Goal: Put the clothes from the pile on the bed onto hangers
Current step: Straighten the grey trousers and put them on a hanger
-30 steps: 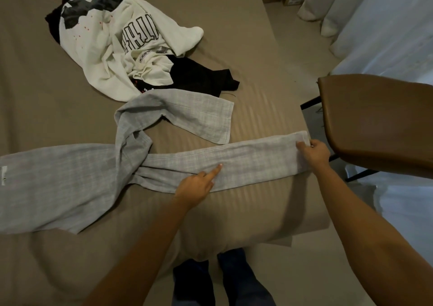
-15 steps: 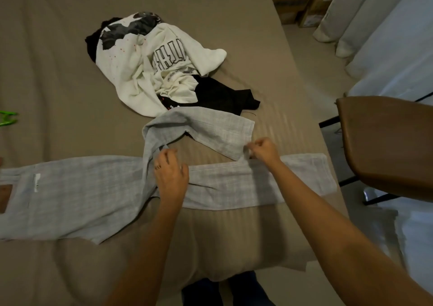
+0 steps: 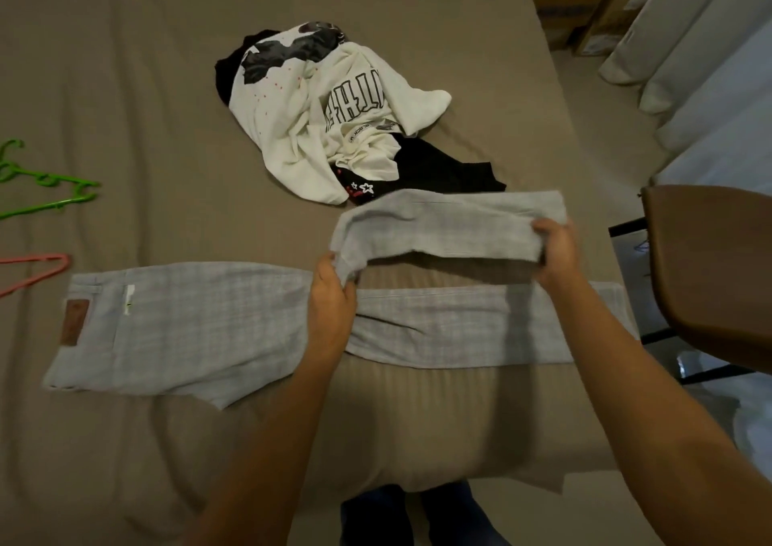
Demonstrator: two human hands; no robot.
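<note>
The bed (image 3: 167, 86) carries grey trousers (image 3: 188, 328), a heap of clothes (image 3: 334, 115), green hangers (image 3: 46, 190) and a pink hanger (image 3: 37, 272).

green hangers (image 3: 50, 178) cut off left, chair (image 3: 710, 274) cropped

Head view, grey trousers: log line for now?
trousers: on bed | left hand: grips far leg near crotch | right hand: grips its cuff, lifted | hangers: untouched

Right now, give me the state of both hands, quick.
Left hand: closed, gripping the upper leg of the grey trousers near the crotch.
Right hand: closed, gripping the same leg at its hem end.
</note>
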